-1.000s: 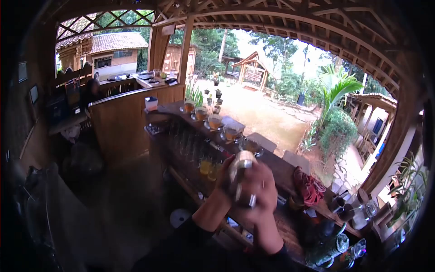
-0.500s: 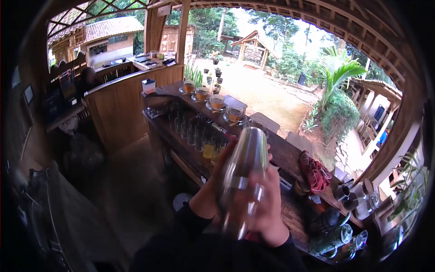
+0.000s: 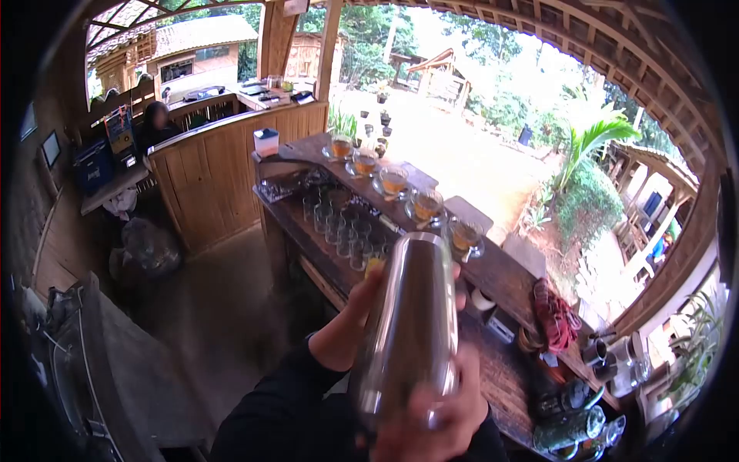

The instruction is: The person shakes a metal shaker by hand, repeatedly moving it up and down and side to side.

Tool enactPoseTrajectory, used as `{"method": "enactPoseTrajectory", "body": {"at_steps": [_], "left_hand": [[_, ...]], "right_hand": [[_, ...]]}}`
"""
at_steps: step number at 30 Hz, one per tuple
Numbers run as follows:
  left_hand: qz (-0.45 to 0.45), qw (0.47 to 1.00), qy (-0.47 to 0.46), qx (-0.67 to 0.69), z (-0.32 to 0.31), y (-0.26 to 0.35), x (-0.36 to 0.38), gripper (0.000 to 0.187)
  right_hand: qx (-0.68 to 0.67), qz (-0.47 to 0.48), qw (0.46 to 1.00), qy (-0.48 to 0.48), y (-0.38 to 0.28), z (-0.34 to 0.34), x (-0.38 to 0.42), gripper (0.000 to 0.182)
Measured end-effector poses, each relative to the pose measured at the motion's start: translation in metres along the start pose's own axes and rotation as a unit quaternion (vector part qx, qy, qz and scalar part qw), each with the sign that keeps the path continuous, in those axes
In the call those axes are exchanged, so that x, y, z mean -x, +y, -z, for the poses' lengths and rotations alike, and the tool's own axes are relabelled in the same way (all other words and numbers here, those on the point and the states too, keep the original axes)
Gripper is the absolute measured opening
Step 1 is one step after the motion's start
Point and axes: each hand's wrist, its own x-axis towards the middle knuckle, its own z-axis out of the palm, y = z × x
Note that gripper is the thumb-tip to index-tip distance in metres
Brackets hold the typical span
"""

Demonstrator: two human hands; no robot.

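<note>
A shiny metal cocktail shaker (image 3: 416, 308) is tilted in front of me, its narrower end pointing away. My left hand (image 3: 360, 296) is closed around its upper left side, with some fingers hidden behind the metal. Lower down, my right hand (image 3: 443, 420) grips the near end from the right, smeared by motion. Beyond the shaker, rows of small clear glasses (image 3: 332, 231) stand on the dark wooden counter (image 3: 289, 208). A glass of yellow liquid (image 3: 375, 264) shows partly behind the shaker and my left hand.
Cups of amber drink (image 3: 393, 182) on saucers line the raised ledge. A red cloth bundle (image 3: 556, 316) lies at right, near a metal cup (image 3: 594, 353) and glass mugs (image 3: 573, 431). Another person (image 3: 158, 123) is behind the wooden partition (image 3: 231, 169). A plastic bag (image 3: 148, 245) sits on the floor.
The shaker and my right hand have moved lower and nearer to me, with both hands still on it. The view has shifted left, so the counter appears further right.
</note>
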Motion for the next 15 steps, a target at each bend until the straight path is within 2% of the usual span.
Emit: {"method": "enactPoseTrajectory", "body": {"at_steps": [1,2,3,4,5,6,7,8,9,10,11,12,13,14,15], "left_hand": [[-0.052,0.993,-0.089,-0.06,0.001,0.003,-0.001,0.073],[-0.031,0.987,-0.13,-0.093,0.011,0.012,0.0,0.072],[-0.028,0.987,-0.131,-0.093,0.027,0.024,-0.003,0.072],[0.003,0.999,-0.025,-0.047,0.045,0.038,-0.008,0.069],[0.034,0.996,0.083,0.001,0.055,0.046,-0.009,0.067],[0.132,0.941,-0.015,0.312,0.057,0.048,-0.007,0.059],[0.138,0.939,-0.008,0.314,0.085,0.046,-0.002,0.059],[0.051,0.983,0.085,0.157,0.134,0.041,0.008,0.056],[-0.036,0.986,0.164,-0.012,0.16,0.042,0.008,0.053],[0.04,0.984,0.172,0.033,0.135,0.057,0.005,0.054],[0.113,0.974,0.18,0.078,0.088,0.067,0.002,0.054],[0.078,0.985,0.155,0.023,0.043,0.066,-0.008,0.058],[0.051,0.992,0.11,-0.021,0.029,0.071,0.0,0.069],[0.014,0.999,-0.018,-0.023,0.038,0.07,0.001,0.074],[-0.023,0.988,-0.149,-0.027,0.05,0.071,-0.001,0.079]], "right_hand": [[-0.01,0.028,0.999,-0.014,0.009,-0.003,-0.002,0.063],[-0.019,0.053,0.998,-0.026,0.019,-0.007,-0.003,0.063],[-0.027,0.075,0.996,-0.04,0.031,-0.012,-0.003,0.062],[-0.035,0.093,0.994,-0.054,0.045,-0.019,-0.001,0.062],[0.163,0.149,0.975,-0.015,0.08,-0.035,-0.023,0.054],[0.222,0.229,0.947,-0.033,0.107,-0.044,-0.048,0.039],[0.123,0.187,0.974,0.042,0.126,-0.055,-0.058,0.046],[0.127,0.14,0.979,0.079,0.124,-0.058,-0.062,0.049],[0.131,0.099,0.98,0.117,0.118,-0.057,-0.068,0.051],[0.112,0.155,0.977,0.097,0.102,-0.051,-0.067,0.048],[0.116,0.162,0.975,0.103,0.094,-0.06,-0.066,0.048],[0.095,0.288,0.938,0.17,0.086,-0.08,-0.063,0.025],[0.07,0.406,0.882,0.231,0.075,-0.09,-0.057,0.008],[0.067,0.466,0.882,0.008,0.054,-0.05,-0.045,0.012],[0.068,0.47,0.88,0.007,0.058,-0.054,-0.049,0.012]]}}
